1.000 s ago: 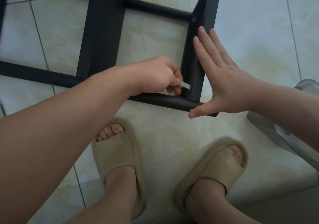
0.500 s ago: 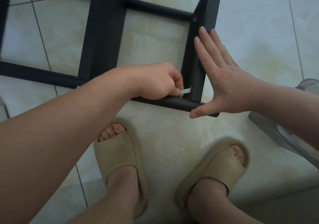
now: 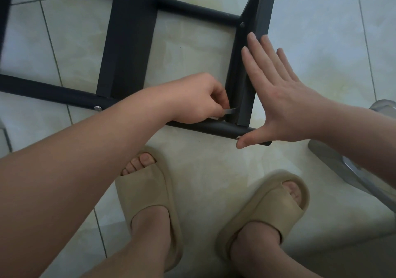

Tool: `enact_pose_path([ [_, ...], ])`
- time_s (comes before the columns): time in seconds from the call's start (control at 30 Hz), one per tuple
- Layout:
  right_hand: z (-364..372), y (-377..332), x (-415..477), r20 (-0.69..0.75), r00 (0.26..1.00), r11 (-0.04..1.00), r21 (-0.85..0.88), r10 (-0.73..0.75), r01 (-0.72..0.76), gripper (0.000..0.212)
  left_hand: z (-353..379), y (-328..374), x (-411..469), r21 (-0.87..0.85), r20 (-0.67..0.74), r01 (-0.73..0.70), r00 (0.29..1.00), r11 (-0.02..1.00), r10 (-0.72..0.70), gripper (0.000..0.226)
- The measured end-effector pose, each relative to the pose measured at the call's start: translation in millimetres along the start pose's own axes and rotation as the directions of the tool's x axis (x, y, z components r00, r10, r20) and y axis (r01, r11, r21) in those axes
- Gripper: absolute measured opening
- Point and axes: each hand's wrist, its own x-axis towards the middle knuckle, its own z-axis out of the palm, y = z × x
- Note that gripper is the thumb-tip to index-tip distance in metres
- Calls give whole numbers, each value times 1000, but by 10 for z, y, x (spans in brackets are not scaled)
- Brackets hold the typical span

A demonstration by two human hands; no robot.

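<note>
1. L hand [image 3: 192, 100]: fingers curled, pinching the small silvery key [image 3: 229, 111], prob. an Allen key, at the inner corner of the black frame [image 3: 128, 42]. The frame lies flat on the tiled floor [image 3: 192, 53].
2. R hand [image 3: 285, 100]: spread flat, fingers straight vs the end bracket [image 3: 248, 74], thumb under the bottom tube [image 3: 214, 127]. It grips nothing, just braces.
3. Key tip is hidden behind the bracket, so can't tell if it's seated. Check by feel before turning.
4. Tight corner: short swings, reseat, repeat.
5. Press w/ R hand against the turn so the joint sits square. Sandals [image 3: 150, 192] are near, so mind the tube end.
</note>
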Motion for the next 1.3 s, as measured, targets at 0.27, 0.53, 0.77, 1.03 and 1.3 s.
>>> enact_pose_path([
  [0.27,-75,10,182,-21,996,994,-78,-81,80,155,8,17,-8,-81,-21,-18,1000,997,17,20],
  [0.53,-56,26,192,-44,994,989,-112,-101,95,152,-25,-23,14,-192,-21,-18,1000,981,14,14],
  [0.77,-61,11,197,-42,995,993,-85,-91,87,153,-83,-52,33,-353,-9,11,1000,935,-15,14],
  [1.03,-77,-4,194,-23,996,994,-66,-87,85,152,-73,-4,110,-594,112,159,987,789,-115,11],
  [1.3,-72,-4,195,-35,996,995,-55,-80,78,155,4,46,162,-685,48,178,979,707,-199,17],
])
